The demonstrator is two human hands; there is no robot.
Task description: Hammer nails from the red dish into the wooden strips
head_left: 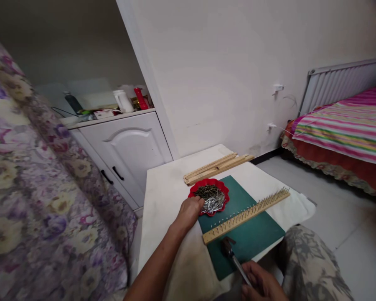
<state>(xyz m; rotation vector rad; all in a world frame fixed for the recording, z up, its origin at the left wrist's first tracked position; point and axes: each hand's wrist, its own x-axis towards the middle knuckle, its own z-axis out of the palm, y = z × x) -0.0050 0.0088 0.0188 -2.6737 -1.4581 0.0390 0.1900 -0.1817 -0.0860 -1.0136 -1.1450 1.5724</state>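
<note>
My left hand is at the left edge of a red scalloped bowl, its fingers curled together over the rim. Whatever the fingertips pinch, if anything, is hidden. Loose nails, some dark and some silvery, fill the bowl. Around the handle of a hammer my right hand is closed, low in the view. The hammer's head lies over the green mat, close to the near side of a wooden strip. Many nails stand upright in rows along that strip.
More wooden strips lie at the back of the white-covered table. A flowered curtain hangs at left, beside a white cabinet. At right stands a bed; my knee is by the table's near right corner.
</note>
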